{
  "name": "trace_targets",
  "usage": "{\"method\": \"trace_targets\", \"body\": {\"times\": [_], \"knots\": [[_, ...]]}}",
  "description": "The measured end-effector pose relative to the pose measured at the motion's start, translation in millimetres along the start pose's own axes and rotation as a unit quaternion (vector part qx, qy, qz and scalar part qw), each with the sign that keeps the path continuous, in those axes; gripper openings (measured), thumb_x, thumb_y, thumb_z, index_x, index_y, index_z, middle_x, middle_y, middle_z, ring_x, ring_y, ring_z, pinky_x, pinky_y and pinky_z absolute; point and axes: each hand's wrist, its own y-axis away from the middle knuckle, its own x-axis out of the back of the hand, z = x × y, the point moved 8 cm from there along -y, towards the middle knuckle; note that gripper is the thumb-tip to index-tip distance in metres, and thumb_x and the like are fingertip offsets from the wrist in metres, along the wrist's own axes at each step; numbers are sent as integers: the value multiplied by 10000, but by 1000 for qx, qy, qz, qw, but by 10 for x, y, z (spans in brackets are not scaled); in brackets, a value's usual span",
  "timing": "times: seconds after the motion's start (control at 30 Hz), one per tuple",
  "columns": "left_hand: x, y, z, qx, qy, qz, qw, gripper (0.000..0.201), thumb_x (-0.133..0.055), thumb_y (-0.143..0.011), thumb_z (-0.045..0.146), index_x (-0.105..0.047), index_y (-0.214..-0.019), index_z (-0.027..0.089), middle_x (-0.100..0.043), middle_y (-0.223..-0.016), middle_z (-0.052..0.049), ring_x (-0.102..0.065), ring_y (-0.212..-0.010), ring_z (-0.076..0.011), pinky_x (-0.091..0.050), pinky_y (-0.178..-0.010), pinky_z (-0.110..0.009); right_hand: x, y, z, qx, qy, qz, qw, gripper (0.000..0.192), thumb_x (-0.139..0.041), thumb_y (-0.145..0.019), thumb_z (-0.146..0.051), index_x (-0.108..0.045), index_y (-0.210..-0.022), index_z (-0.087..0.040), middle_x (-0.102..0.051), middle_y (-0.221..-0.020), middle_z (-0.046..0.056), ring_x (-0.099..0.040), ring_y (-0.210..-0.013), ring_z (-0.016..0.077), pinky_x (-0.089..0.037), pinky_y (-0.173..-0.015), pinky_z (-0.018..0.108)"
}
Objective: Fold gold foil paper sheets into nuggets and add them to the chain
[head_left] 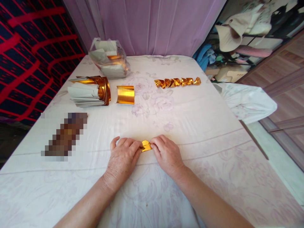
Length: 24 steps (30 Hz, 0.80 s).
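Observation:
Between my two hands is a small folded piece of gold foil paper (146,146), low over the cloth-covered table (152,186). My left hand (123,155) pinches its left end between thumb and fingers. The right end is pinched by my right hand (167,155). Beyond them lies a single curved gold foil sheet (125,94). To its left stands a stack of pale-backed gold foil sheets (89,94), curling at the right side. A row of folded gold foil pieces (177,82) lies at the back right.
A clear plastic bag (109,58) of more paper sits at the far left of the table. A blurred-out dark object (66,134) lies left of my hands. Purple curtain (152,28) hangs behind; shelves with a cap (229,34) stand to the right.

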Motion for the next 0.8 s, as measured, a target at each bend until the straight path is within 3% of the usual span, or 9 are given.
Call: {"method": "trace_targets", "body": {"times": [0.2,0.33,0.53,0.8], "knots": [[-23,-9,-63,-4,52,5,999,165,-593,-916,236,-711,-1005,309,-662,-964,-8,-557,-930,-216,-328,-935,-460,-8,-11,-45,-12,29,-18,999,74,-572,-922,-251,-623,-895,-205,-625,-852,25,-579,-774,166,-366,-674,278],[-36,-19,-83,-2,60,0,998,169,-594,-921,275,-714,-1037,305,-657,-972,-14,-550,-936,-209,-327,-944,-450,3,-24,-78,-37,50,-22,998,191,-668,-862,-386,-616,-870,-202,-617,-852,34,-570,-767,183,-369,-663,289],[-52,-36,-100,13,66,-11,998,151,-630,-896,301,-720,-1016,321,-663,-980,-10,-543,-955,-216,-312,-964,-471,1,-22,-39,-27,-14,-34,999,19,-622,-879,-210,-615,-896,-212,-625,-883,24,-592,-827,175,-404,-714,279],[-59,-31,-134,7,74,-18,997,216,-605,-905,272,-721,-1077,334,-669,-990,-9,-549,-945,-204,-342,-911,-431,20,-22,95,-36,-116,-41,992,203,-544,-817,-11,-612,-861,-197,-625,-881,16,-591,-821,148,-425,-734,250]]}}
